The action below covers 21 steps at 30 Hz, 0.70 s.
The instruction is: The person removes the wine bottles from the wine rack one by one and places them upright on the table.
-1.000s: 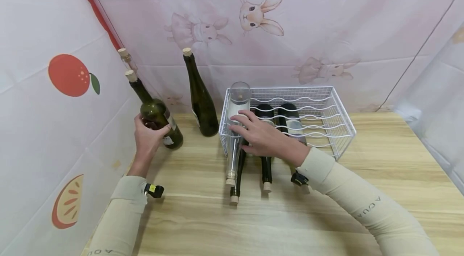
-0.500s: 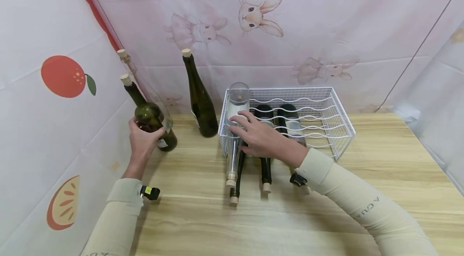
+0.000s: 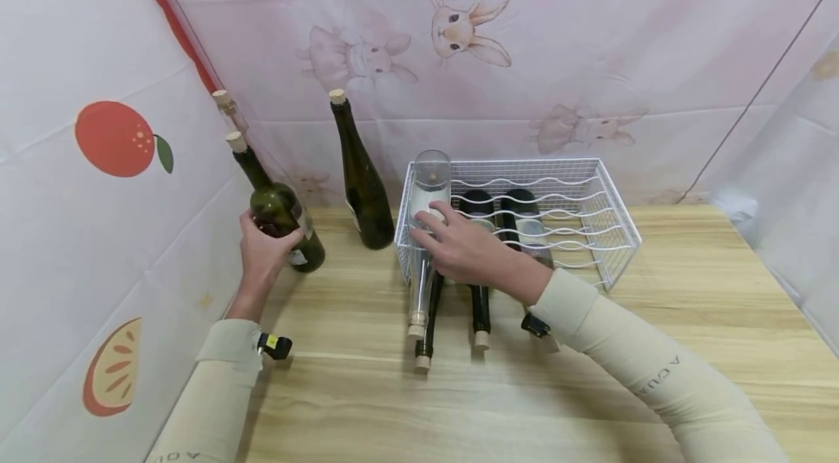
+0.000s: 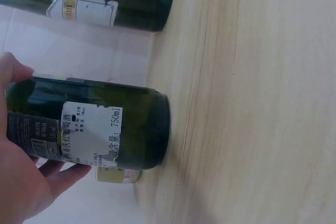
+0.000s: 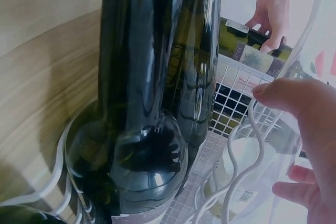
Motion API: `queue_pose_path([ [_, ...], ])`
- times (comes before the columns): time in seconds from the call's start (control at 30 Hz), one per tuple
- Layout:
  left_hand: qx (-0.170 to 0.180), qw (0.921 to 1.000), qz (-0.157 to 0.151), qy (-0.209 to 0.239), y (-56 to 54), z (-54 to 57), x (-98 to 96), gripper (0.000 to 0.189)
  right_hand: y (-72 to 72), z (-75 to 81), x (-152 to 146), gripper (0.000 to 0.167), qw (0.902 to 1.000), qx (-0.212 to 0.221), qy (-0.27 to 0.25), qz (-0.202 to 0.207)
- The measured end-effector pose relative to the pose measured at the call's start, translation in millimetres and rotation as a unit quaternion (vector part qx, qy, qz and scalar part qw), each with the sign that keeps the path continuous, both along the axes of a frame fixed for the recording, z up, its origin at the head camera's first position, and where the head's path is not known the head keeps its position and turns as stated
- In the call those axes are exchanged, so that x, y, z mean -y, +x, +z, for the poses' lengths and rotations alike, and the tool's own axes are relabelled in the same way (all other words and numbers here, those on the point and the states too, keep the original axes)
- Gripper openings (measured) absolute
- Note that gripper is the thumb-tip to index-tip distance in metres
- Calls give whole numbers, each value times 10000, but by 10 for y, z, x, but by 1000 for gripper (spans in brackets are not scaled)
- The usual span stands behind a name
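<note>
My left hand [image 3: 264, 248] grips a dark green wine bottle [image 3: 308, 248] with a cork, holding it upright around its body. White and black labels [image 4: 92, 135] face the left wrist camera, and the base is right at the tabletop. My right hand [image 3: 468, 244] lies over a corked clear glass bottle [image 3: 422, 295] on the left end of a white wire rack [image 3: 616, 230]. Its fingers are relaxed and spread across the bottle's body, with the thumb [image 5: 278, 95] near the rack's wavy wire. The clear bottle lies above a dark bottle [image 3: 429, 332], necks toward me.
A tall green bottle [image 3: 367, 208] stands left of the rack, and a clear corked bottle [image 3: 229, 112] stands behind the held one. More dark bottles [image 3: 481, 310] lie in the rack's middle. Printed cloth walls [image 3: 557, 48] border the wooden table [image 3: 367, 405] at left and back.
The left hand and its green bottle shifted left, then partly back to the right, staying upright. The right hand has barely moved on the clear bottle.
</note>
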<state>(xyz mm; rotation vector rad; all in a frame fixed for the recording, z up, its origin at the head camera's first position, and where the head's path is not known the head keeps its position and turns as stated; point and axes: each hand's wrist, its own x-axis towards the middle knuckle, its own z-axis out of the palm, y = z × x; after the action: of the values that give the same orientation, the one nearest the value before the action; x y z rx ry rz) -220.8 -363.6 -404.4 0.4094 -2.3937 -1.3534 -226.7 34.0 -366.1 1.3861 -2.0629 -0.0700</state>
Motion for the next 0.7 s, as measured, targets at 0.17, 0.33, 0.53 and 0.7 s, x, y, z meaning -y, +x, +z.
queue_pose_path([
  [0.17,41,9999,-120,35,-2,14,-11,95,12,-13,45,34,9989,-444,112,-122],
  [0.33,103,9997,-242,-24,-20,22,-11,95,46,-10,85,29,9969,-643,317,-328],
  [0.53,89,9994,-318,-43,-13,5,-17,97,58,-17,136,26,9926,-1030,490,-414],
  [0.7,155,9992,-379,-4,14,15,-20,99,68,-19,164,25,9879,-1385,546,-429],
])
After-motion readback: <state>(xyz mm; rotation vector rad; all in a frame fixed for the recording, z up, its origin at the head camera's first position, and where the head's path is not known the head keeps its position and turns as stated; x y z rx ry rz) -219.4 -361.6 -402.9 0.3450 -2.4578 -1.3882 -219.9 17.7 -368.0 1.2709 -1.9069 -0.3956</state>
